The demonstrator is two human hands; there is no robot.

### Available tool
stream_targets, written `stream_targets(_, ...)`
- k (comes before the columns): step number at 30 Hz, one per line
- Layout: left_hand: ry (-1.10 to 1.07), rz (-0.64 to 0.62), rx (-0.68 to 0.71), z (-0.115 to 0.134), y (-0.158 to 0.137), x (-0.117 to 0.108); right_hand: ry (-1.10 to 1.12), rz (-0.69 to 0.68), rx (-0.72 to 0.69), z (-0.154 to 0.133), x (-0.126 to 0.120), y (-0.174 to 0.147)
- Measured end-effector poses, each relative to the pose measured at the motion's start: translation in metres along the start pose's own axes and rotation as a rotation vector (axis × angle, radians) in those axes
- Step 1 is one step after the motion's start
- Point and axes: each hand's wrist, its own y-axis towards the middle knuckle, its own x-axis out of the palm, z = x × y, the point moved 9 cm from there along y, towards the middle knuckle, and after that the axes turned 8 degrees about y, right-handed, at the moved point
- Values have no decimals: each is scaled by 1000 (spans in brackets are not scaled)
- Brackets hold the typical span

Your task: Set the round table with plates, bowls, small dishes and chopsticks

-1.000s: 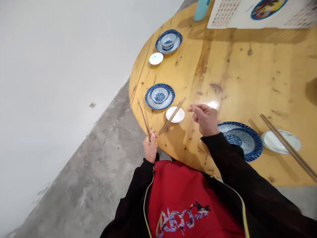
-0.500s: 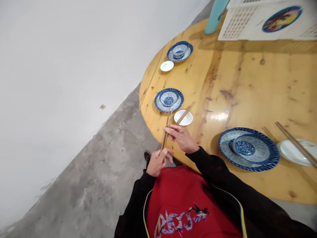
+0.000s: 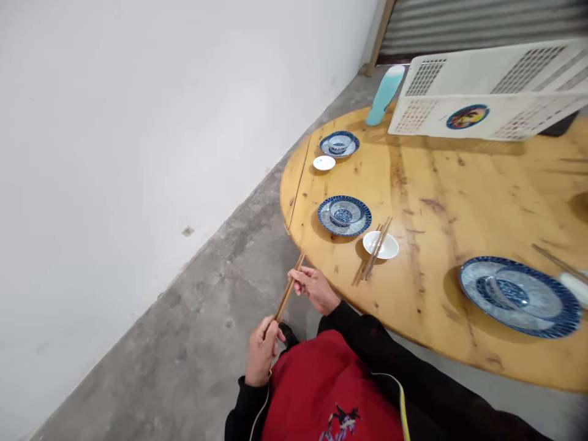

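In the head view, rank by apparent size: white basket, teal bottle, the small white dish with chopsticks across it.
1. White basket, largest by far.
2. Teal bottle.
3. Small white dish, roughly alike; it sits nearer the camera, so this order is unsure.

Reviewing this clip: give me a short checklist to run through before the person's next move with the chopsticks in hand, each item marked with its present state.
1. Left hand grips the lower end of the brown wooden chopsticks: ok.
2. Right hand pinches their upper part: ok.
3. Held chopsticks are over the wooden round table: not ok, they hang over the concrete floor.
4. Second pair of chopsticks rests across the small white dish: ok.
5. Far small white saucer has chopsticks: not ok, none there.
6. How many sticks are held: cannot tell.
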Motion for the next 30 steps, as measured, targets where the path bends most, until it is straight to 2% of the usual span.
stream_targets(3, 15, 99, 22, 2, 14, -34, -19, 69, -42, 3, 6, 11)
stream_targets(5, 34, 100, 27, 3, 27, -44, -21, 119, -68, 0, 5, 18)
stream_targets(11, 100, 2, 90, 22, 86, -45, 10, 285, -148, -18, -11, 47)
stream_targets(16, 125, -23, 72, 46, 159, -50, 78, 338, -177, -29, -16, 100)
stream_targets(20, 191, -15, 55, 80, 223, -61, 175, 365, -160, -36, -12, 162)
stream_targets(24, 246, 1, 17, 128, 286, -68, 288, 404, -149, -54, -7, 221)
stream_targets(27, 266, -46, 35, 167, 332, -55, 360, 454, -186, -75, -15, 254)
stream_targets(30, 272, -128, 80, 202, 371, -28, 424, 542, -264, -99, -37, 270)
